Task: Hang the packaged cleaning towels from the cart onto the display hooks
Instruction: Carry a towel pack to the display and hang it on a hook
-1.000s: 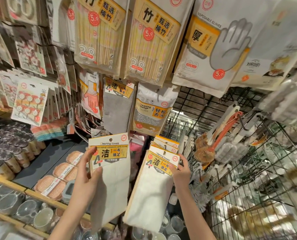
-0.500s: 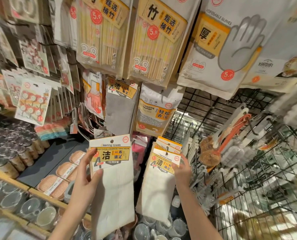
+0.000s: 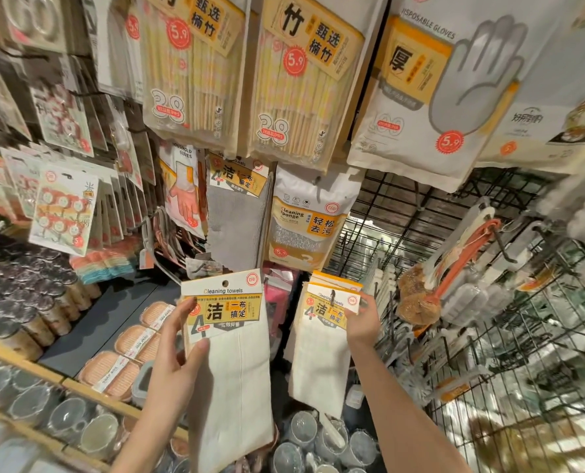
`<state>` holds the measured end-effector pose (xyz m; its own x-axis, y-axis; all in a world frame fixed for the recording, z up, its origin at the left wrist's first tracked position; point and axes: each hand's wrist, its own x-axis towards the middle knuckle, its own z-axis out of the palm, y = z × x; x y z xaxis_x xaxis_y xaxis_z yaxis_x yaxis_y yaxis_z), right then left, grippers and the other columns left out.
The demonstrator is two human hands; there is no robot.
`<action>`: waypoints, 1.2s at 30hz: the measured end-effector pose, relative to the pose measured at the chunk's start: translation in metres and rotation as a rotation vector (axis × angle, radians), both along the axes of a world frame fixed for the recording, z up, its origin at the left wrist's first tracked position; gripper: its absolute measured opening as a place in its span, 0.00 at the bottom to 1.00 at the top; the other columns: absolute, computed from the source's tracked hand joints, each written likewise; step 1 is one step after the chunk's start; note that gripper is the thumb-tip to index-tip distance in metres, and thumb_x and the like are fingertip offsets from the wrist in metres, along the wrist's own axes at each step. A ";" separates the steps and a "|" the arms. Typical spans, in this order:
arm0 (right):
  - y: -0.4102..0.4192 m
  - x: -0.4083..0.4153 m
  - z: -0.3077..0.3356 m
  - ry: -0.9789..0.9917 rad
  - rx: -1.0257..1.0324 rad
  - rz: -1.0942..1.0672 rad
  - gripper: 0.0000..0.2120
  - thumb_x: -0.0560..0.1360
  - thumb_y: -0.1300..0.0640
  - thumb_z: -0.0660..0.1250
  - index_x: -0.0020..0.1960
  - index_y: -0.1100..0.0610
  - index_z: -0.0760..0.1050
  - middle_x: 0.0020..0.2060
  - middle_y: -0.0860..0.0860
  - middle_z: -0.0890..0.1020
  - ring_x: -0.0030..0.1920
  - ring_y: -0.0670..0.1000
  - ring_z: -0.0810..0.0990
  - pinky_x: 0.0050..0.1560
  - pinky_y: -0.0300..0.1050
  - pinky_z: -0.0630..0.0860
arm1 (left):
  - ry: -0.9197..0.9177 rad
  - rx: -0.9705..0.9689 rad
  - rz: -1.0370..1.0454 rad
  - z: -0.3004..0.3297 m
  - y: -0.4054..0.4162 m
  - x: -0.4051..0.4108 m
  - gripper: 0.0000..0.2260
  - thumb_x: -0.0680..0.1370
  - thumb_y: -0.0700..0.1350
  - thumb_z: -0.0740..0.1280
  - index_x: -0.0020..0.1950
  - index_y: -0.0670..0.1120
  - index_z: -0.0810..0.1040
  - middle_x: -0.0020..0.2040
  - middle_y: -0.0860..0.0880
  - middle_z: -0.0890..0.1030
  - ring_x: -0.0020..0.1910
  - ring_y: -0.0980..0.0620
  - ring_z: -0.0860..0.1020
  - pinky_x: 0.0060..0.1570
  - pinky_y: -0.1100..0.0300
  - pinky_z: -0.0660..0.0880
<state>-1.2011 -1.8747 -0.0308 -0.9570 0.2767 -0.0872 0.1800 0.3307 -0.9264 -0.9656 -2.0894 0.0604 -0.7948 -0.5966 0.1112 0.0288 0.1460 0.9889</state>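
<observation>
1. While the left hand (image 3: 178,353) pinched one pack of cleaning towels (image 3: 228,353) by its header card, thumb in front and fingers behind, that pack was not yet on any hook.
2. The right hand (image 3: 364,324) pinched the header corner of the hung packs (image 3: 321,343), just right of the loose pack; a hook (image 3: 333,298) showed through their hole (several cards stacked behind).
3. Judgement: partly done, at least this pack left; cart stock not readable.
4. Loose pack: long axis vertical, header and hang hole up, printed face toward camera, towel hanging down.
</observation>
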 end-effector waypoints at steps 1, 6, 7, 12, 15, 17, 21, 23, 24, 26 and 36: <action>-0.001 -0.003 -0.001 -0.004 0.014 0.004 0.20 0.75 0.68 0.64 0.63 0.53 0.71 0.51 0.54 0.80 0.44 0.53 0.78 0.42 0.48 0.77 | 0.000 0.001 -0.001 0.000 0.000 0.000 0.26 0.77 0.34 0.63 0.62 0.64 0.64 0.63 0.68 0.67 0.55 0.82 0.64 0.49 0.76 0.67; 0.001 -0.009 -0.001 -0.011 0.069 0.016 0.18 0.75 0.68 0.64 0.63 0.55 0.71 0.52 0.56 0.81 0.47 0.56 0.79 0.40 0.45 0.74 | -0.001 0.008 -0.013 0.000 -0.003 -0.002 0.25 0.77 0.35 0.63 0.63 0.63 0.64 0.63 0.68 0.67 0.56 0.81 0.64 0.52 0.71 0.66; 0.002 -0.010 -0.001 -0.014 0.064 0.014 0.19 0.75 0.68 0.64 0.64 0.55 0.71 0.53 0.56 0.80 0.49 0.57 0.79 0.41 0.45 0.74 | -0.004 0.011 -0.014 0.000 -0.002 -0.003 0.25 0.77 0.35 0.63 0.64 0.63 0.64 0.63 0.68 0.67 0.56 0.81 0.65 0.53 0.70 0.66; 0.010 -0.010 0.000 0.001 -0.030 0.036 0.22 0.75 0.70 0.64 0.67 0.58 0.71 0.62 0.55 0.76 0.52 0.53 0.77 0.45 0.43 0.75 | -0.019 0.014 -0.012 -0.001 0.000 -0.001 0.24 0.77 0.35 0.63 0.66 0.59 0.64 0.63 0.66 0.67 0.55 0.82 0.65 0.51 0.72 0.68; 0.018 -0.006 -0.003 0.022 -0.100 0.105 0.24 0.74 0.71 0.64 0.68 0.57 0.70 0.67 0.57 0.71 0.40 0.47 0.74 0.41 0.38 0.70 | -0.012 0.013 -0.020 -0.001 0.002 -0.002 0.24 0.77 0.34 0.63 0.67 0.56 0.65 0.64 0.64 0.68 0.56 0.81 0.64 0.48 0.77 0.68; 0.021 0.001 0.000 0.026 -0.136 0.134 0.24 0.74 0.68 0.65 0.68 0.52 0.70 0.67 0.58 0.71 0.41 0.47 0.73 0.45 0.39 0.69 | 0.001 0.027 -0.024 -0.001 0.003 -0.002 0.24 0.77 0.33 0.62 0.67 0.54 0.66 0.64 0.65 0.67 0.55 0.81 0.66 0.46 0.80 0.68; 0.015 0.037 0.030 0.129 -0.104 0.240 0.24 0.75 0.63 0.68 0.69 0.55 0.68 0.65 0.51 0.70 0.57 0.52 0.73 0.57 0.43 0.70 | 0.024 0.063 -0.044 0.002 0.007 -0.003 0.24 0.77 0.32 0.62 0.67 0.54 0.66 0.63 0.65 0.67 0.53 0.80 0.68 0.45 0.79 0.69; 0.007 0.057 0.051 0.149 -0.148 0.349 0.24 0.75 0.62 0.68 0.70 0.54 0.67 0.64 0.47 0.71 0.57 0.50 0.74 0.59 0.43 0.70 | 0.036 0.087 -0.053 0.003 0.010 -0.004 0.24 0.77 0.31 0.61 0.66 0.54 0.66 0.62 0.64 0.68 0.51 0.81 0.68 0.43 0.82 0.67; 0.002 0.067 0.062 0.153 -0.166 0.409 0.23 0.75 0.61 0.67 0.69 0.53 0.68 0.62 0.45 0.72 0.57 0.49 0.75 0.58 0.41 0.70 | 0.038 0.090 -0.059 0.003 0.011 -0.004 0.24 0.77 0.30 0.61 0.65 0.54 0.66 0.62 0.63 0.68 0.51 0.82 0.68 0.43 0.83 0.66; -0.009 0.081 0.082 0.151 -0.166 0.542 0.20 0.75 0.61 0.67 0.66 0.50 0.71 0.60 0.44 0.75 0.56 0.46 0.78 0.57 0.39 0.73 | 0.039 0.076 -0.076 0.001 0.013 -0.004 0.24 0.77 0.31 0.62 0.65 0.55 0.66 0.64 0.59 0.69 0.53 0.81 0.68 0.45 0.83 0.66; -0.054 0.107 0.124 0.009 -0.162 0.811 0.28 0.75 0.68 0.66 0.71 0.51 0.63 0.50 0.42 0.76 0.50 0.39 0.76 0.41 0.27 0.73 | 0.063 0.062 -0.133 0.005 0.016 -0.007 0.24 0.77 0.32 0.63 0.64 0.58 0.67 0.67 0.57 0.68 0.57 0.74 0.69 0.47 0.79 0.68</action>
<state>-1.0944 -1.9288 0.0934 -0.8551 -0.5152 -0.0581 -0.0644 0.2168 -0.9741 -0.9721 -2.0730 0.0655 -0.8598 -0.4940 0.1293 0.1056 0.0759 0.9915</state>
